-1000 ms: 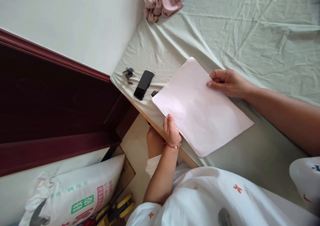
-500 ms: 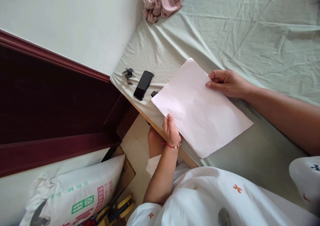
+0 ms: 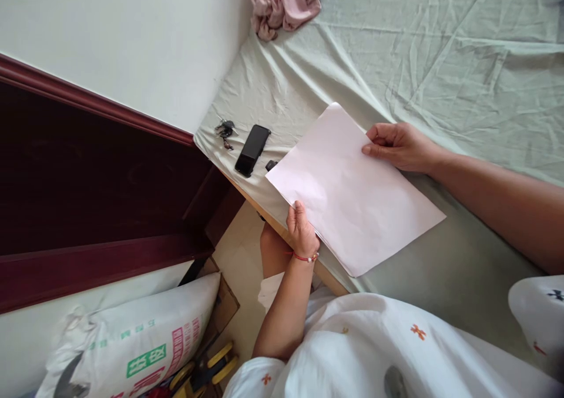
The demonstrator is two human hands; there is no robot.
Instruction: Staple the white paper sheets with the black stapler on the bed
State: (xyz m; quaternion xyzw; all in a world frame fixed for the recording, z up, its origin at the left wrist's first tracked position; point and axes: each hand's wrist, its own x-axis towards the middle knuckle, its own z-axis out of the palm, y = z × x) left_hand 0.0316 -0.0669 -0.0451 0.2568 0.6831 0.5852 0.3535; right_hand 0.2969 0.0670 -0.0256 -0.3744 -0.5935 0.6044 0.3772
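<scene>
A blank white stack of paper (image 3: 352,192) is held slanted over the pale green sheet; its edge shows more than one layer. My left hand (image 3: 302,231) grips the near left edge, thumb on top and the other fingers hidden beneath. On the opposite edge, my right hand (image 3: 399,146) pinches the paper between thumb and fingers. Just past the paper's left corner, a small black object (image 3: 271,165) pokes out, partly covered. Close by lies a black phone (image 3: 252,150), with a bunch of keys (image 3: 226,129) to its left.
The green sheet (image 3: 440,74) covers a bed-like surface with a wooden edge. Crumpled pink cloth (image 3: 286,4) lies at the back by the wall. A dark red wooden cabinet (image 3: 101,174) stands left, with a printed white sack (image 3: 150,327) and yellow-black wheels (image 3: 222,363) below.
</scene>
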